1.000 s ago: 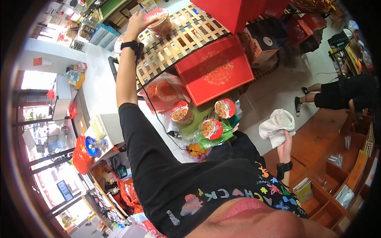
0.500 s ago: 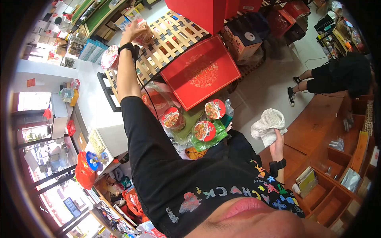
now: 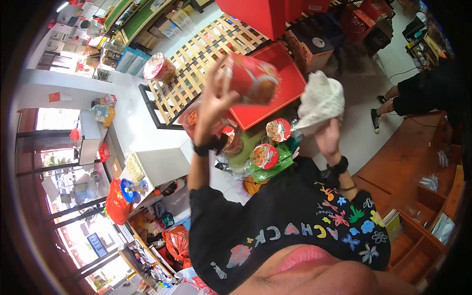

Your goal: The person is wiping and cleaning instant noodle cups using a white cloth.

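My left hand (image 3: pixel 212 104) is wrapped round a red instant noodle cup (image 3: pixel 253 81), raised above the slatted rack and the red gift box and blurred by motion. A bunched white cloth (image 3: pixel 322 101) is gripped in my right hand (image 3: pixel 328 140), just to the right of the cup. Below them stand a noodle cup (image 3: pixel 279 130) with a red-rimmed lid, another noodle cup (image 3: pixel 265 156) on green plastic, and a third noodle cup (image 3: pixel 232 139) partly behind my left wrist. One more noodle cup (image 3: pixel 160 68) sits at the left end of the rack.
The wooden slatted rack (image 3: pixel 196 54) holds a flat red gift box (image 3: pixel 290 73) and a tall red box (image 3: pixel 253 17). A person in black shorts (image 3: pixel 418 96) stands at the right, beside a brown wooden cabinet (image 3: pixel 393 152). Red plastic bags (image 3: pixel 118 204) hang at the left.
My left hand has come back from the far end of the rack, bringing the noodle cup towards me. My right hand has lifted the cloth up and closer to the cup.
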The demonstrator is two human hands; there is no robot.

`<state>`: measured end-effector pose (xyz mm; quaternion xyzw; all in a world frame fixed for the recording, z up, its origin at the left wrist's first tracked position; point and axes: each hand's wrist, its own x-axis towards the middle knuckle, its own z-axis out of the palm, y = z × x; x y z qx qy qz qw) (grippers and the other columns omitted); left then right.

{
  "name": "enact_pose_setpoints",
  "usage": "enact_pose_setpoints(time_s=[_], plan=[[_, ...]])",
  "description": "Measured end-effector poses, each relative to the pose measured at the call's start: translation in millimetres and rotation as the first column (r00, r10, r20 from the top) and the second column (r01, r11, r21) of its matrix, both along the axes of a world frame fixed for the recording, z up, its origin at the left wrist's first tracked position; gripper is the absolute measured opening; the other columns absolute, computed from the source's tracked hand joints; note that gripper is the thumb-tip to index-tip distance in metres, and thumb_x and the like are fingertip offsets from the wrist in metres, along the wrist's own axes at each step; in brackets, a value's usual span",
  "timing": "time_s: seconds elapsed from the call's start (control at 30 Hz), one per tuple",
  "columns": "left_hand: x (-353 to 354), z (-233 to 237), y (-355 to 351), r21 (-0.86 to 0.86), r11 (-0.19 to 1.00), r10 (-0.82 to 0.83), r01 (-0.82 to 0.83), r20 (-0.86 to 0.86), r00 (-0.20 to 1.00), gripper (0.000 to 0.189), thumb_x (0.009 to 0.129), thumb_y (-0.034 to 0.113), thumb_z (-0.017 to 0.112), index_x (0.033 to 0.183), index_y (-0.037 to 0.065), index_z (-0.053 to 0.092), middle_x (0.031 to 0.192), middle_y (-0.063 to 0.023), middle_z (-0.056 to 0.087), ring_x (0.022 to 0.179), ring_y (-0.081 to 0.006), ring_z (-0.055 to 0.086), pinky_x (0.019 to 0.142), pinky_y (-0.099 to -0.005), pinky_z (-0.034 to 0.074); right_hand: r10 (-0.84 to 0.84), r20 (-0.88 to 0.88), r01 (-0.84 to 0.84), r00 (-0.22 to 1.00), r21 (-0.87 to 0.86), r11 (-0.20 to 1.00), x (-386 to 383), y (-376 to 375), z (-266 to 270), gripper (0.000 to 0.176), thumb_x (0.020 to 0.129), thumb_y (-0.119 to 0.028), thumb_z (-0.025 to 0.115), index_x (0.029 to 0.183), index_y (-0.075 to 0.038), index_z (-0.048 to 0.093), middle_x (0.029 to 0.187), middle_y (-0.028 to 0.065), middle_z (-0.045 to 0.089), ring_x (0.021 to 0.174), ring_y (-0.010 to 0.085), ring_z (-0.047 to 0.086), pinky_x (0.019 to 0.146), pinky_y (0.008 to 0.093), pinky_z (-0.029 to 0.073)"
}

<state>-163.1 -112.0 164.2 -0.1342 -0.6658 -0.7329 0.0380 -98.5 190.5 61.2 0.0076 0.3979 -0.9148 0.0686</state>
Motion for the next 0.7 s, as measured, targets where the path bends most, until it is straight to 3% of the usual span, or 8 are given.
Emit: enact_pose_setpoints(time_s=[0.1, 0.17, 0.27, 0.47, 0.53, 0.57, 0.67, 0.7], plan=[[42.7, -29.4, 38.6, -0.028, 0.997, 0.064, -0.066, -0.063, 0.996, 0.096, 0.071, 0.038, 0.078, 0.147, 0.005, 0.029, 0.148, -0.0183, 0.034, 0.137, -0.03, 0.036, 0.112, -0.0439, 0.029, 0.039, -0.115, -0.036, 0.993, 0.031, 0.999, -3.4, -61.8, 6.1, 0.056, 0.102, -0.042, 0.027, 0.144, -0.005, 0.031, 0.138, 0.0091, 0.046, 0.121, 0.0208, 0.048, 0.1, 0.0359, 0.04], [59.6, -49.5, 57.4, -0.021, 0.96, 0.271, -0.278, -0.153, 0.95, 0.097, 0.072, 0.05, 0.073, 0.145, 0.002, 0.031, 0.152, -0.0197, 0.027, 0.141, -0.0309, 0.027, 0.114, -0.0446, 0.022, 0.026, -0.036, -0.023, 0.999, 0.07, 0.997, 8.1, -88.6, 7.8, 0.05, 0.103, -0.039, 0.027, 0.135, -0.004, 0.042, 0.121, 0.0043, 0.054, 0.094, 0.0109, 0.054, 0.079, 0.0251, 0.045], [78.5, -57.3, 59.7, 0.054, 0.894, 0.448, -0.445, -0.155, 0.881, 0.093, 0.075, 0.052, 0.07, 0.145, 0.002, 0.032, 0.15, -0.0205, 0.03, 0.14, -0.0318, 0.028, 0.114, -0.0444, 0.022, 0.385, 0.03, -0.385, 0.923, 0.135, 0.913, 14.0, -75.0, -27.5, 0.043, 0.105, -0.03, 0.028, 0.137, -0.003, 0.038, 0.131, 0.0071, 0.049, 0.121, 0.0169, 0.046, 0.104, 0.0324, 0.035], [114.9, -40.4, 41.6, 0.154, 0.877, 0.468, -0.456, -0.048, 0.883, 0.09, 0.08, 0.044, 0.071, 0.145, -0.001, 0.029, 0.146, -0.0195, 0.036, 0.135, -0.0285, 0.037, 0.112, -0.0401, 0.028, 0.311, -0.132, -0.252, 0.941, 0.338, 0.907, 57.2, -71.6, -47.1, 0.038, 0.104, -0.023, 0.033, 0.133, -0.001, 0.043, 0.124, 0.0056, 0.05, 0.115, 0.0158, 0.048, 0.102, 0.0313, 0.035], [128.4, -48.9, 44.8, 0.148, 0.892, 0.438, -0.428, -0.04, 0.898, 0.093, 0.079, 0.047, 0.071, 0.145, -0.001, 0.028, 0.148, -0.0194, 0.033, 0.137, -0.0288, 0.035, 0.113, -0.0404, 0.026, 0.378, -0.139, -0.314, 0.915, 0.344, 0.885, 51.2, -62.2, -54.1, 0.04, 0.104, -0.025, 0.033, 0.135, -0.001, 0.04, 0.129, 0.0066, 0.048, 0.12, 0.0165, 0.045, 0.104, 0.0323, 0.034], [133.8, -50.7, 48.3, 0.146, 0.9, 0.42, -0.411, -0.036, 0.907, 0.094, 0.078, 0.049, 0.072, 0.145, -0.001, 0.028, 0.149, -0.0193, 0.032, 0.138, -0.0289, 0.034, 0.113, -0.0406, 0.026, 0.389, -0.16, -0.309, 0.907, 0.373, 0.875, 44.4, -58.9, -59.0, 0.04, 0.102, -0.023, 0.034, 0.133, 0.001, 0.043, 0.125, 0.0101, 0.051, 0.115, 0.0204, 0.049, 0.101, 0.034, 0.037], [150.0, -50.2, 63.1, 0.161, 0.906, 0.4, -0.392, -0.016, 0.916, 0.099, 0.076, 0.055, 0.072, 0.145, -0.002, 0.029, 0.152, -0.018, 0.028, 0.14, -0.0287, 0.03, 0.115, -0.0403, 0.023, 0.282, -0.417, 0.055, 0.864, 0.636, 0.77, 11.8, -67.2, -67.4, 0.038, 0.096, -0.019, 0.04, 0.124, 0.005, 0.051, 0.114, 0.0205, 0.06, 0.101, 0.0322, 0.06, 0.09, 0.039, 0.046], [155.3, -49.4, 67.4, 0.167, 0.91, 0.387, -0.379, -0.013, 0.922, 0.1, 0.075, 0.056, 0.071, 0.145, -0.002, 0.029, 0.152, -0.0177, 0.027, 0.14, -0.0285, 0.03, 0.115, -0.0401, 0.023, 0.294, -0.329, -0.075, 0.897, 0.542, 0.837, 8.6, -64.4, -63.9, 0.039, 0.097, -0.021, 0.039, 0.126, 0.004, 0.05, 0.116, 0.019, 0.06, 0.103, 0.0308, 0.059, 0.091, 0.0388, 0.047]])
